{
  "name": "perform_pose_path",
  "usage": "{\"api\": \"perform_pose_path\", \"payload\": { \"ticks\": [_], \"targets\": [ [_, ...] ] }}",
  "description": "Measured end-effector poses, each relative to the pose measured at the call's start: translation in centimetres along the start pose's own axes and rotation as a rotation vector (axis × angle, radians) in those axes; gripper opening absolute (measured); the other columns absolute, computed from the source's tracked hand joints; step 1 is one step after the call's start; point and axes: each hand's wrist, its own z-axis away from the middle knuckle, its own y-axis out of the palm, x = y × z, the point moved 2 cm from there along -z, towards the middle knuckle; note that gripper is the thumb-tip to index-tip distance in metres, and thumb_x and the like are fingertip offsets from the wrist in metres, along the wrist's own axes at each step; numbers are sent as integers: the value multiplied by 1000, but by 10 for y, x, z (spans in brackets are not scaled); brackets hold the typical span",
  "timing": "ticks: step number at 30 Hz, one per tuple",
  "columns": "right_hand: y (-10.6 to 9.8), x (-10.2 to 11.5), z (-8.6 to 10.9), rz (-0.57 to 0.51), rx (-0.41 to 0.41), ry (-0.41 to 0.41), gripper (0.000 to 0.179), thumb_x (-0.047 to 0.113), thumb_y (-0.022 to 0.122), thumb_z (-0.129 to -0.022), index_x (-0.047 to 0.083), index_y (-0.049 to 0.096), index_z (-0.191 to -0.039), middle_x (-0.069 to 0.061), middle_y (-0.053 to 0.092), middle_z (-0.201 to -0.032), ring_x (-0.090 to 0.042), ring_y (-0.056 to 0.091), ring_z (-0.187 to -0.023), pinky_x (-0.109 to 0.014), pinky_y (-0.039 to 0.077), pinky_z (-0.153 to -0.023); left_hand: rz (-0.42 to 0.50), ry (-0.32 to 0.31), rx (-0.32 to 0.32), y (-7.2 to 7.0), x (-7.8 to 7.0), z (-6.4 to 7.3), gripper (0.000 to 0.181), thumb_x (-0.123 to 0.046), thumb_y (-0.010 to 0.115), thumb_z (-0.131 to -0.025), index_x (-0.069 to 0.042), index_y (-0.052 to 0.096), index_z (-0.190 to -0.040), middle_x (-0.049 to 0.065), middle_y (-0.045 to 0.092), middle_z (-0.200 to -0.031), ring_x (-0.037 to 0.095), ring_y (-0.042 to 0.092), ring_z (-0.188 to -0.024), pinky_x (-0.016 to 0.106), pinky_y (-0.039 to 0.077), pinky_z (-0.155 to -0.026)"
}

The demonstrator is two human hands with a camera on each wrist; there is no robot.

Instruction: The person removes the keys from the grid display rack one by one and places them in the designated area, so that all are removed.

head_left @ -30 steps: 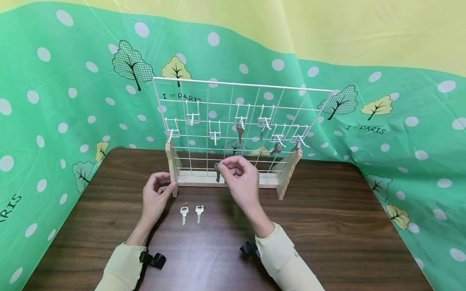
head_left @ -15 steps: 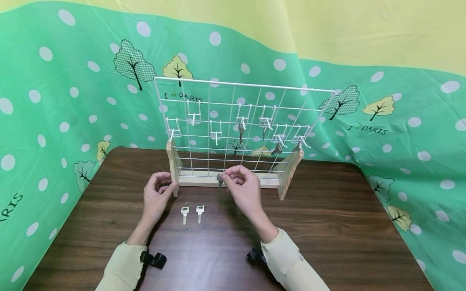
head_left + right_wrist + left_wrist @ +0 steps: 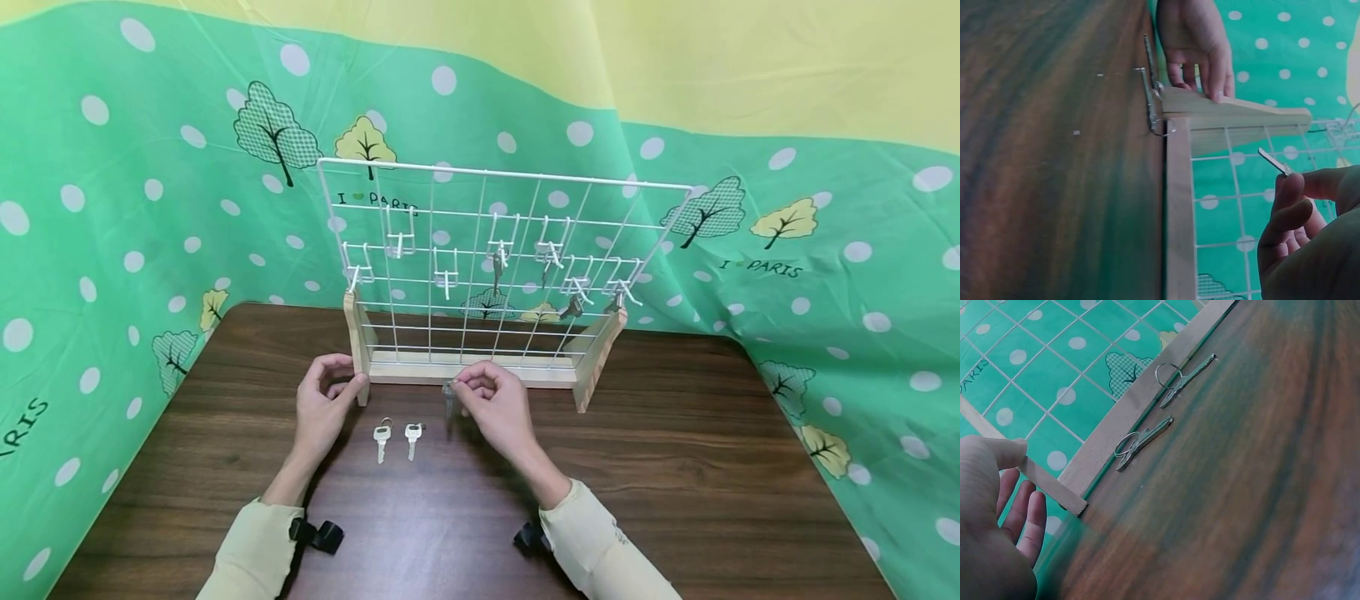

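Note:
My right hand (image 3: 495, 408) pinches a key (image 3: 449, 398) between thumb and forefinger, low in front of the rack's wooden base bar (image 3: 420, 375). The key's blade (image 3: 1270, 160) points away from the fingertips in the right wrist view. At the left end, my left hand (image 3: 326, 400) holds the wooden side piece (image 3: 355, 342) of the rack, thumb on its front edge and fingers behind. Between the hands, two silver keys lie side by side on the table: a left key (image 3: 382, 442) with a ring and a right key (image 3: 412, 442).
A white wire grid (image 3: 480, 175) rises from the wooden stand, with several white hooks. Keys hang on the right-hand hooks, such as this hanging key (image 3: 498, 271); three left-hand hooks, including a middle hook (image 3: 446, 281), bear none. A green dotted cloth (image 3: 795, 317) surrounds the brown table (image 3: 675, 467).
My right hand has lowered the key from in front of the grid to below the base bar, close over the table. My left hand has stayed on the side piece.

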Motion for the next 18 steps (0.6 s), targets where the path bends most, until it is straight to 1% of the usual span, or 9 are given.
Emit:
{"api": "perform_pose_path", "payload": {
  "ticks": [3, 5, 9, 14, 16, 18],
  "targets": [
    [2, -7, 0, 13, 17, 13, 6, -5, 78, -97, 1, 75, -95, -10, 74, -83, -19, 64, -58, -29, 60, -56, 4, 2, -1, 0, 0, 0, 36, 15, 78, -95, 16, 62, -126, -4, 71, -110, 10, 70, -104, 17, 60, -84],
    [3, -11, 0, 25, 29, 27, 7, -4, 78, -97, 1, 75, -95, -9, 74, -82, -18, 64, -58, -30, 61, -56, 5, 3, -2, 0, 0, 0, 36, 16, 78, -94, 16, 62, -126, -4, 71, -110, 10, 70, -105, 17, 60, -84],
    [6, -19, 0, 53, 50, 68, 8, -3, 78, -97, 3, 75, -95, -8, 75, -82, -15, 64, -59, -26, 59, -56, 2, 2, -2, 0, 1, 0, 36, 15, 78, -95, 15, 62, -126, -5, 71, -110, 10, 70, -105, 17, 60, -84],
    [6, -26, 1, 84, 83, 128, 6, -1, 79, -97, 5, 76, -95, -8, 77, -81, -16, 67, -59, -19, 51, -53, 0, 2, 0, 0, 0, 0, 36, 15, 78, -95, 16, 62, -126, -5, 71, -110, 10, 70, -105, 17, 60, -84],
    [6, -28, 1, 95, 100, 142, 4, 1, 79, -97, 3, 76, -96, -9, 78, -81, -18, 69, -60, -17, 48, -52, 0, 3, -1, 0, 1, 0, 36, 15, 78, -94, 16, 62, -126, -5, 71, -110, 10, 70, -105, 17, 60, -84],
    [7, -30, 1, 107, 114, 151, 4, 2, 79, -98, 2, 76, -96, -9, 77, -79, -19, 70, -60, -17, 47, -52, -2, 4, -1, 0, 1, 0, 36, 15, 78, -95, 16, 62, -126, -5, 71, -110, 10, 70, -105, 17, 60, -84]
  ]
}}
